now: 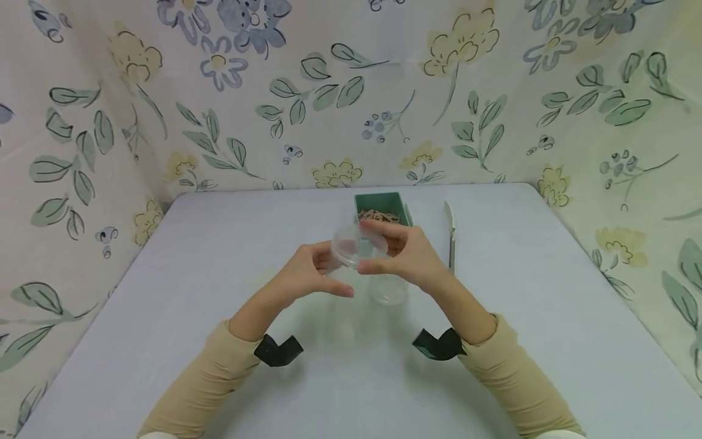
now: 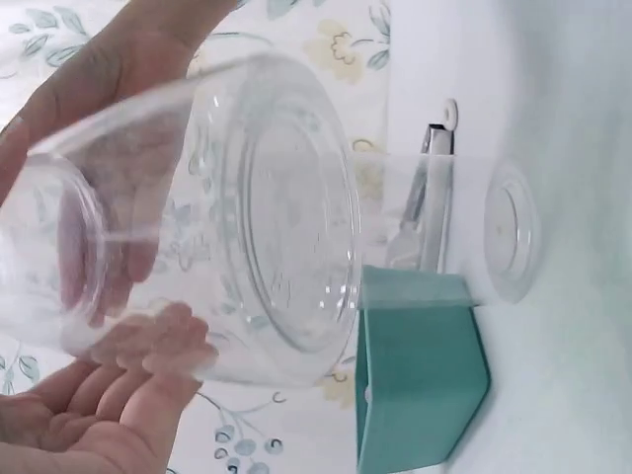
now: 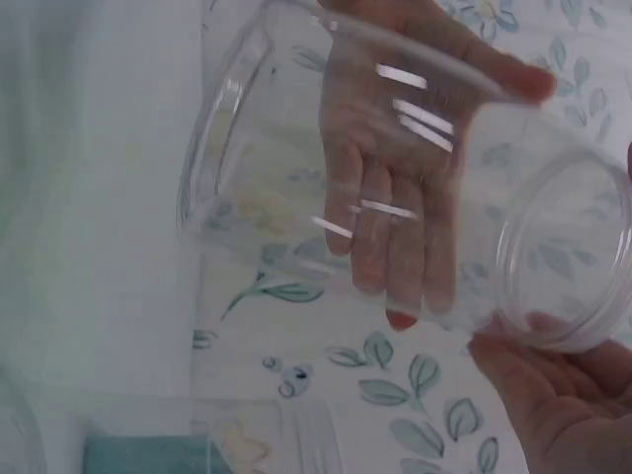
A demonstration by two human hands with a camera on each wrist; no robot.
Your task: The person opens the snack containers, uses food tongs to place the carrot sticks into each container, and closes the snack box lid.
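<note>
A clear plastic jar [image 1: 344,245] is held up off the table between both hands. The right hand [image 1: 415,251] grips it near its top, thumb on the near side and fingers on the far side. Behind the jar's left side lie the fairly straight fingers of the left hand [image 1: 301,275], whose thumb sticks out apart from it. In the right wrist view the left hand [image 3: 390,197] shows through the jar's wall. The jar's base [image 2: 296,217] faces down. A second clear jar [image 1: 389,291] stands on the table just below the right hand.
A green box [image 1: 378,201] with brown strips inside stands behind the hands. Right of it lies a slim metallic tool [image 1: 451,238] with a flat pale end, its kind unclear. Flowered cloth [image 1: 329,91] rises behind the white table [image 1: 219,231].
</note>
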